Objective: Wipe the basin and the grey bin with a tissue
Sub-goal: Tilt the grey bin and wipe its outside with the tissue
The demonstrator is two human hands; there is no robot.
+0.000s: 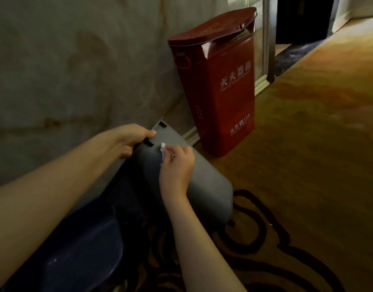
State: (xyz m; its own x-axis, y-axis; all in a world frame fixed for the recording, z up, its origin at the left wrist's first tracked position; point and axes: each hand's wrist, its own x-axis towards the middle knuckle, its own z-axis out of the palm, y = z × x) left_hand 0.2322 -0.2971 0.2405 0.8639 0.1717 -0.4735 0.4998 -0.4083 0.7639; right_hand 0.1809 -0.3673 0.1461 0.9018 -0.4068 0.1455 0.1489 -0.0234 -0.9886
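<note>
The grey bin lies tilted on the carpet, its outer side turned up. My left hand grips its far rim near two dark slots. My right hand rests on the bin's side and pinches a small white tissue against the grey surface. A dark blue basin sits on the floor at the lower left, partly hidden under my left forearm.
A tall red fire-extinguisher box stands against the stained wall just beyond the bin. Patterned brown and gold carpet stretches to the right. A dark doorway opens at the top right.
</note>
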